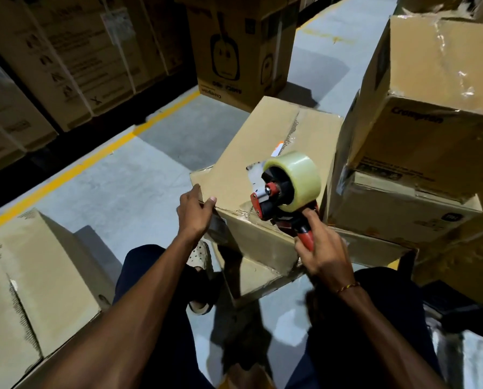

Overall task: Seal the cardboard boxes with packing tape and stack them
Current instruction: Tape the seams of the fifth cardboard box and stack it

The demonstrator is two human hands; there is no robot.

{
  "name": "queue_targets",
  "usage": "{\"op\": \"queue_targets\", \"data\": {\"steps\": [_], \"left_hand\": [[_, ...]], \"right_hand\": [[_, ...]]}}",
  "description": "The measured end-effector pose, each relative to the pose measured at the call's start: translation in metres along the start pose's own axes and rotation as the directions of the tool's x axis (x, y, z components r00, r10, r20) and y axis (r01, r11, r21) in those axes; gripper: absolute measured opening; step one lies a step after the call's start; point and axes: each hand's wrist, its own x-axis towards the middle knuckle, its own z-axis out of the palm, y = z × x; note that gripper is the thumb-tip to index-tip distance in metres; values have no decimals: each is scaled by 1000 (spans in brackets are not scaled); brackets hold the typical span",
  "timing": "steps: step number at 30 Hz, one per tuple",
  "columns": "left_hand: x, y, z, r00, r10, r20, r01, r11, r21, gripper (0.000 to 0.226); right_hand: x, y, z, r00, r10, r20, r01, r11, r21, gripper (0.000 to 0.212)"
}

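Observation:
A plain cardboard box (265,153) sits tilted in front of me, its top seam running away from me with torn tape along it. My left hand (194,213) grips the box's near left corner, fingers curled over the edge. My right hand (321,254) holds the red handle of a tape dispenser (279,197) with a roll of clear packing tape (299,178). The dispenser's front end rests at the box's near top edge. Another box (251,279) lies under the tilted one.
Stacked printed boxes (425,113) rise close on the right. A large box (24,279) stands at the near left. A tall printed box (234,51) stands behind, with racked cartons (52,66) at the far left beyond a yellow floor line (94,158). My legs and sandalled foot show below.

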Motion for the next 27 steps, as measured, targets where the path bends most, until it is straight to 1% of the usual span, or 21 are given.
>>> {"op": "queue_targets", "data": {"steps": [2,4,6,7,8,9,10,11,12,13,14,15,17,19,22,24,25,27], "left_hand": [[-10,7,1,994,72,-84,-61,989,134,46],[-16,12,4,964,218,-149,-194,968,158,33],[-21,19,5,924,361,-127,-342,928,147,25],[-24,24,5,916,392,-84,-382,917,115,25],[-26,30,6,927,373,-30,-372,928,34,25],[-30,39,7,946,322,45,-317,944,-92,25],[-38,50,7,961,237,142,-195,946,-260,28],[-45,60,8,957,148,248,-27,902,-432,36],[-50,69,7,933,77,352,152,802,-578,44],[-54,75,6,898,33,438,302,678,-670,49],[-56,79,5,870,12,493,392,587,-708,51],[-57,81,3,852,11,523,437,533,-724,52],[-59,83,-1,840,9,542,471,481,-739,54],[-58,84,-3,844,-17,537,487,447,-751,53],[-58,87,-7,844,-74,532,517,382,-766,40],[-58,90,-8,836,-93,541,541,308,-783,32],[-59,91,-8,833,-95,546,550,263,-793,30],[-59,92,-6,832,-115,542,554,204,-807,29]], "right_hand": [[2,2,-5,1000,6,-16,-6,999,-36,63],[4,0,-13,1000,1,-25,-1,999,-36,64],[1,-6,-19,999,-8,-40,7,1000,-9,62],[-1,-9,-21,999,-11,-45,12,1000,13,60],[-3,-13,-23,999,-18,-47,20,999,43,59],[-5,-16,-25,999,-27,-46,31,997,74,59],[-6,-20,-27,998,-35,-44,39,994,104,58],[-7,-22,-30,998,-44,-41,49,991,123,58],[-8,-26,-33,998,-53,-40,57,989,134,57],[-8,-28,-36,998,-54,-29,58,989,138,57],[-7,-30,-39,998,-62,-17,64,988,143,56],[-8,-32,-43,997,-80,-10,81,986,149,54],[-7,-36,-50,993,-115,-5,115,982,148,51],[-4,-39,-55,991,-130,-9,130,982,135,50],[2,-44,-61,990,-141,1,139,981,137,52],[6,-48,-64,988,-152,20,147,978,145,55],[8,-50,-66,986,-168,19,163,976,144,55],[11,-55,-69,978,-206,7,203,970,133,54]]}}
